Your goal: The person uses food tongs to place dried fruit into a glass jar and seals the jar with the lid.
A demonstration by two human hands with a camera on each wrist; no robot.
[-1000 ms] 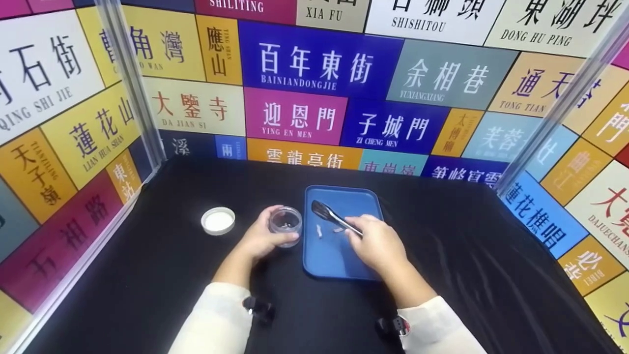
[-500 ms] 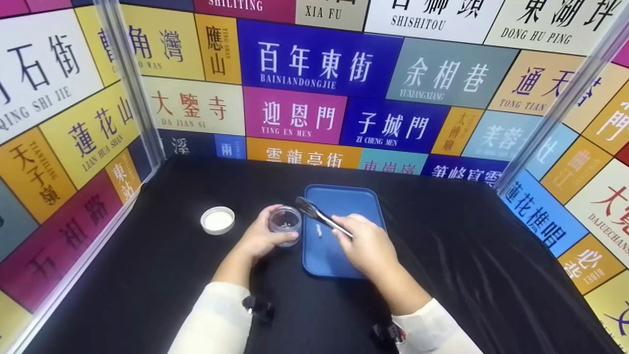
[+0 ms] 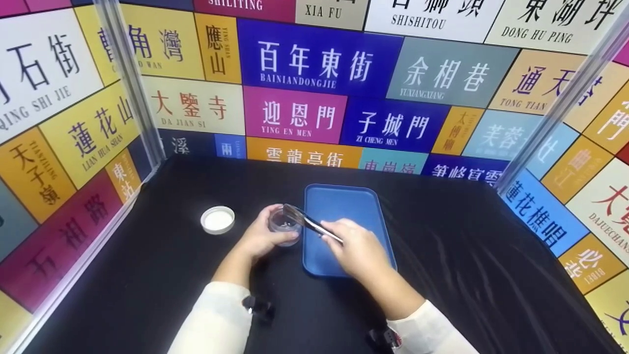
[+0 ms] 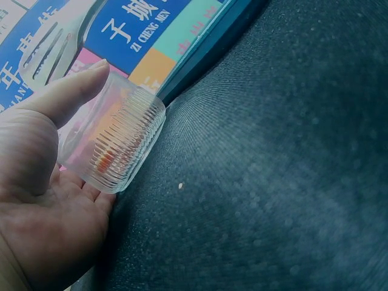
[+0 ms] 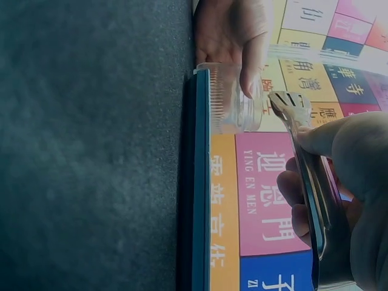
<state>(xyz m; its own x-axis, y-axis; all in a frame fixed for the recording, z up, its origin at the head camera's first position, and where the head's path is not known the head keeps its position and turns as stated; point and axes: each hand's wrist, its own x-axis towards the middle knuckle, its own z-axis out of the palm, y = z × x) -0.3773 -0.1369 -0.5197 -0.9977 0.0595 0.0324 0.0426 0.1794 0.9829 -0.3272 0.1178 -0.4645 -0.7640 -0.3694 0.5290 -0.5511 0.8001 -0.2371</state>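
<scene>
My left hand [image 3: 265,236] holds a clear jar [image 4: 130,133] with ribbed lower walls, thumb on one side and fingers on the other. Through its mouth a few small pale bits show inside. In my right hand [image 3: 356,246] is a pair of metal tongs [image 5: 309,176] with a slotted head, gripped along the handles. The head of the tongs [image 3: 293,214] reaches over the jar's mouth in the head view; whether anything sits between its ends I cannot tell. Beneath the right hand lies a blue tray [image 3: 344,201], its left edge beside the jar.
A white round lid [image 3: 217,220] lies on the black cloth [image 3: 162,255] left of the left hand. Panels with printed signs [image 3: 314,59] stand behind and at both sides of the table, with clear corner posts [image 3: 132,83].
My right hand has carried the tongs left, from above the tray to over the jar. Pale strips seen earlier on the tray no longer show; hand and tongs cover part of it. My left hand stays put.
</scene>
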